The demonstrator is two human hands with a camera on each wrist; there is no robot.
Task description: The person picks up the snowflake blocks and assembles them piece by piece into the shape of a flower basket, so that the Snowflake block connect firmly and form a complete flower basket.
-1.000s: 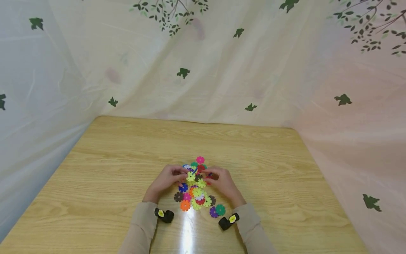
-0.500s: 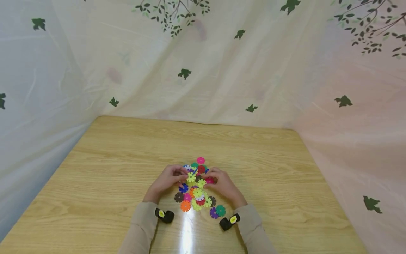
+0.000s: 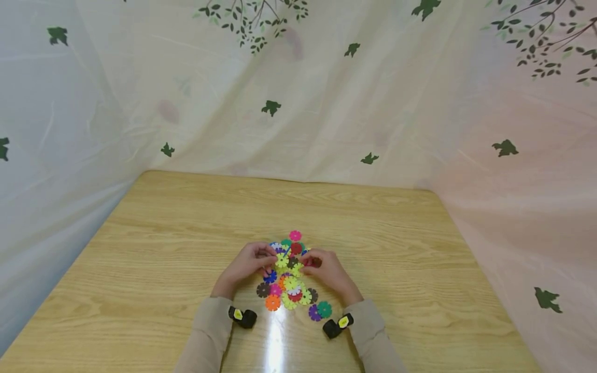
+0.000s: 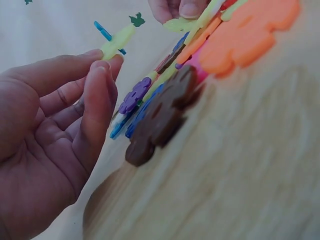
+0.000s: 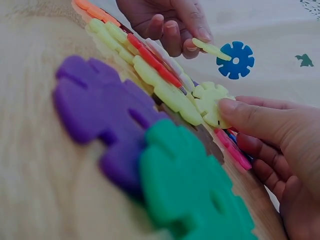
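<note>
My left hand (image 3: 247, 263) pinches a yellow notched flower disc (image 5: 212, 49) between thumb and fingertips, above the pile. A blue disc (image 5: 244, 64) is slotted crosswise into that yellow disc; it appears edge-on in the left wrist view. Across from it, my right hand (image 5: 285, 135) pinches a second yellow disc (image 5: 209, 104) by its edge, with the thumb over its face. This second disc is tilted up at the pile, and whether it still touches the discs below I cannot tell. Right-hand fingertips hang near a pink disc (image 5: 234, 150).
Loose notched discs lie overlapping on the wooden table (image 3: 186, 223): a brown disc (image 4: 162, 115), an orange disc (image 3: 272, 302), a purple disc (image 5: 100, 95) and a green disc (image 5: 190, 175) toward the near side, a pink disc (image 3: 295, 235) at the far end. A cloth backdrop surrounds the table.
My right thumb and fingers have come together on a yellow disc from the pile. The left hand, with its joined yellow and blue discs, stays nearly in place.
</note>
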